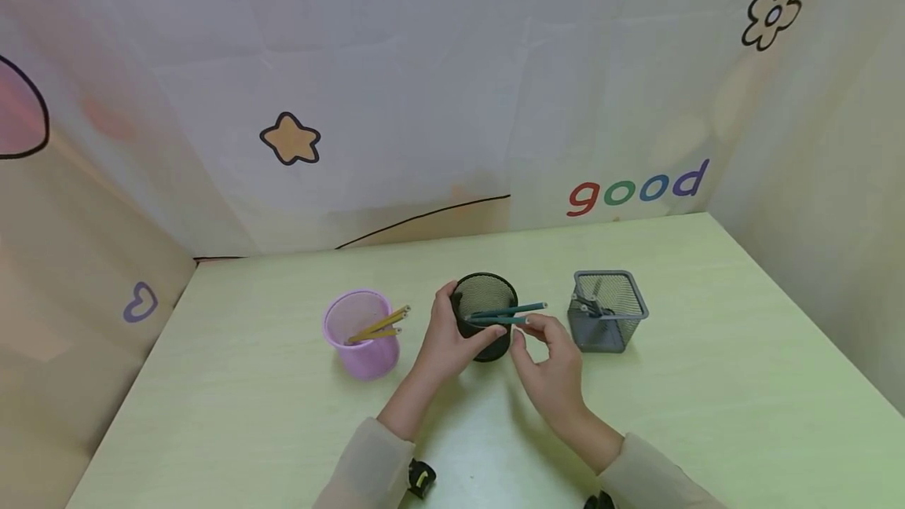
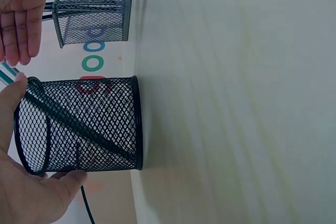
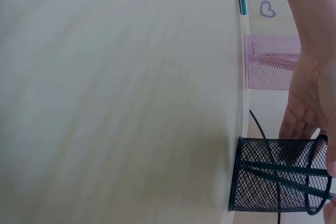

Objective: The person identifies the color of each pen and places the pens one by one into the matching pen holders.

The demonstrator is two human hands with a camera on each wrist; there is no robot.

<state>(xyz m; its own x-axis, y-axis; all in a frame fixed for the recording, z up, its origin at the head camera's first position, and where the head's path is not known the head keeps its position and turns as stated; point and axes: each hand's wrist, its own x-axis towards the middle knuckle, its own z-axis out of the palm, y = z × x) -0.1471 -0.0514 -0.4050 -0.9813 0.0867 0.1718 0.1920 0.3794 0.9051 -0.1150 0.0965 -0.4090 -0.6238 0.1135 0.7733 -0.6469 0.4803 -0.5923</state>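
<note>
My left hand grips a black round mesh pencil cup, thumb at the near side of its rim. Two teal pencils lean in this cup, their ends sticking out to the right past the rim. Beside those ends is my right hand, its thumb and index finger apart and the index fingertip right at the lower pencil's end. In the left wrist view the other fingers of that hand extend fairly straight. Only fingertips of it show in the right wrist view.
A pink round mesh cup with several yellow pencils stands at left. To the right is a grey square mesh holder containing dark pencils or pens. Behind the table hangs a printed cloth.
</note>
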